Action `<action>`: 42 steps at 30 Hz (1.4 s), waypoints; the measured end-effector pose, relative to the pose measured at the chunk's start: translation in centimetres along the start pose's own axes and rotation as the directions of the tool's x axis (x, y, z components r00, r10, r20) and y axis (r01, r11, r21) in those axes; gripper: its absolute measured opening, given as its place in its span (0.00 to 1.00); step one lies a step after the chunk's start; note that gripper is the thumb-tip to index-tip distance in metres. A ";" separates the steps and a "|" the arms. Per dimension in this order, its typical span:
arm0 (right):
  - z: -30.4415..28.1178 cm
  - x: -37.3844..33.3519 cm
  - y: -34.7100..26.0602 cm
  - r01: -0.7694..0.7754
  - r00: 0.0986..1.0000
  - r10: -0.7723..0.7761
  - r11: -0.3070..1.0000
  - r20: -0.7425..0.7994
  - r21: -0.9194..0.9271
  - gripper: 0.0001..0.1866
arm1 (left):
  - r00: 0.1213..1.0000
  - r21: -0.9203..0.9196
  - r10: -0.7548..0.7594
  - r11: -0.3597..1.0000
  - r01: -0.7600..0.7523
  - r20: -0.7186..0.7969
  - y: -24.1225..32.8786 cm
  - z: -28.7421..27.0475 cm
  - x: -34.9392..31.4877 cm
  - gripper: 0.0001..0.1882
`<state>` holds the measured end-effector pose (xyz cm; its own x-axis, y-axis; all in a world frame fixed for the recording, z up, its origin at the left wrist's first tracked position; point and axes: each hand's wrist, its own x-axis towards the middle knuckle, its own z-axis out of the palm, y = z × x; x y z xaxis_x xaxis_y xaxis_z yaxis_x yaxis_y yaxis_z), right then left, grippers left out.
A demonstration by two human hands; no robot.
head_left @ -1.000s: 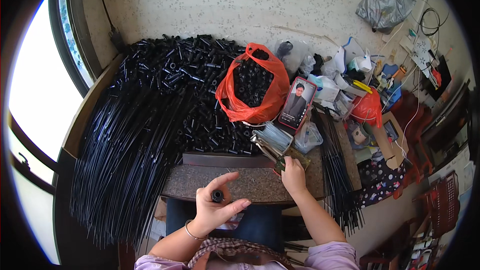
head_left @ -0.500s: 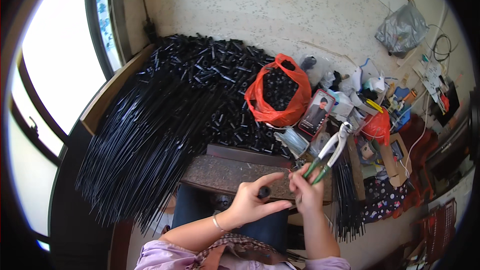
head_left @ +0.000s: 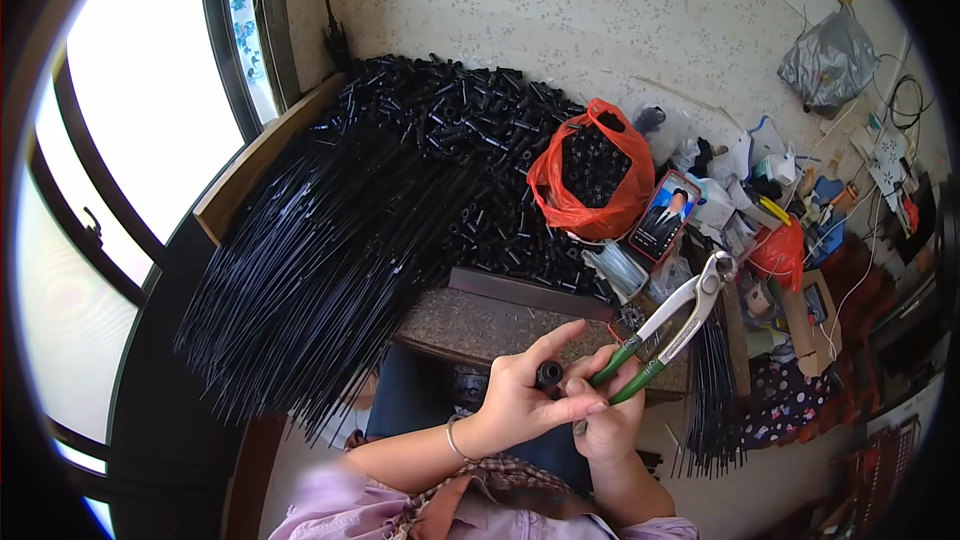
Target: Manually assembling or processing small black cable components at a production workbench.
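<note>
Over the near edge of the worktable, my left hand (head_left: 520, 398) holds a short black tube (head_left: 549, 373) in its curled fingers, the tube's hollow end facing up. The index finger and thumb of that hand stretch toward my right hand, and the thumb tip touches or overlaps its fingers. My right hand (head_left: 612, 425) grips end-cutting pincers (head_left: 709, 283) by their green-coated handles. The metal jaws point up and away to the right, with the handles spread a little apart. Whether anything small sits between the two hands' fingertips is hidden.
Beyond the table edge (head_left: 455, 325) lie a heap of black tubes (head_left: 450, 110) and a thick spread of thin black rods (head_left: 290, 290). A red bag (head_left: 545, 180) of black parts stands beside a phone (head_left: 664, 220). More rods (head_left: 712, 400) hang at right, near assorted clutter.
My two hands have come together, the left thumb now at the right hand's fingers. The pincers have tilted further right. The whole view has shifted slightly, and the phone's picture has changed.
</note>
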<state>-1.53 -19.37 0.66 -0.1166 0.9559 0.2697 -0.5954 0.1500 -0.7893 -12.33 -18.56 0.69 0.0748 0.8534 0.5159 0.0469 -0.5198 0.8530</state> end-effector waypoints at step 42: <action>1.5 -2.9 -3.6 -0.226 0.817 0.574 0.233 -0.054 -0.946 0.21 | 0.995 0.005 -0.010 1.000 0.010 -0.103 -2.2 -5.5 1.3 0.14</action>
<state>-0.23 -23.10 3.52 -0.3936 0.8811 -0.2623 0.6396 0.0576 -0.7665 -17.78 -16.09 -0.06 -0.0290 0.8580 0.5128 0.0527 -0.5110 0.8580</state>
